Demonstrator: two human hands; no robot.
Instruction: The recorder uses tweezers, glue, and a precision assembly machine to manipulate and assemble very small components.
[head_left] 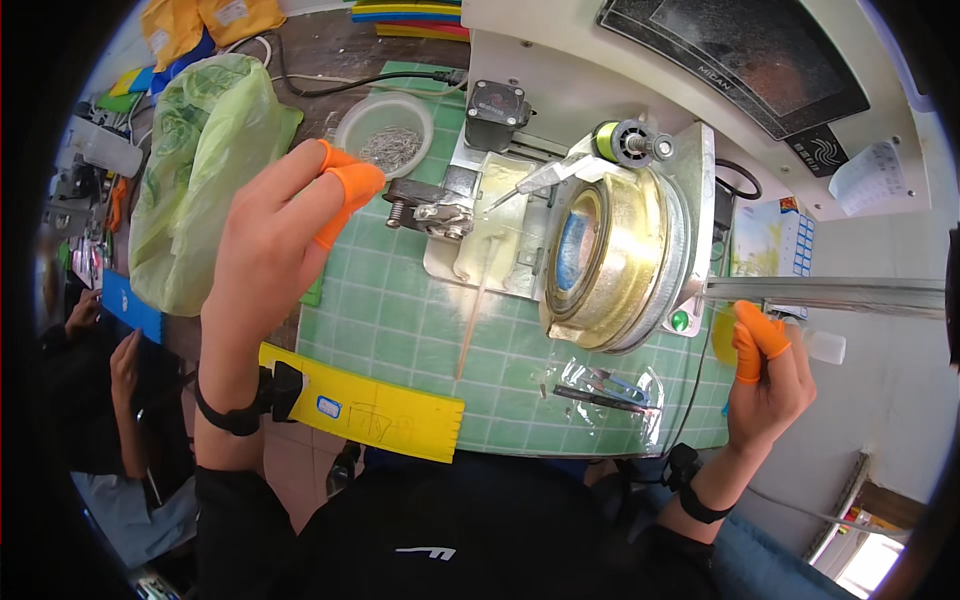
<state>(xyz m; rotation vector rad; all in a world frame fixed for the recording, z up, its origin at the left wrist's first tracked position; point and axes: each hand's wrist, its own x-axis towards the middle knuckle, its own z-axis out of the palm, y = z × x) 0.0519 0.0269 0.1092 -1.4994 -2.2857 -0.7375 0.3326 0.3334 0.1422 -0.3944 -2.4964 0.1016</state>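
Note:
My left hand (265, 240) has orange finger covers and is raised at the near left side of a white bowl (345, 125) of small silvery metal pieces (392, 148). Its fingers are pressed together; whatever they pinch is hidden. To the right of its fingertips is a dark metal clamp with a spring (435, 208) on the machine (545, 150). Out at the right, below a metal rail (830, 292), my right hand (770, 385) has its covered fingers curled closed, and I cannot make out anything in them. Between the hands stands a brass-coloured wheel (625, 265), with a spool of green line (622, 143) above it.
A green gridded mat (385, 300) covers the bench. On it lie a thin wooden stick (470, 335), tweezers (605, 398) and a yellow strip (360, 405) at the front edge. A green plastic bag (205, 190) sits left. Another person's hands (122, 372) are at far left.

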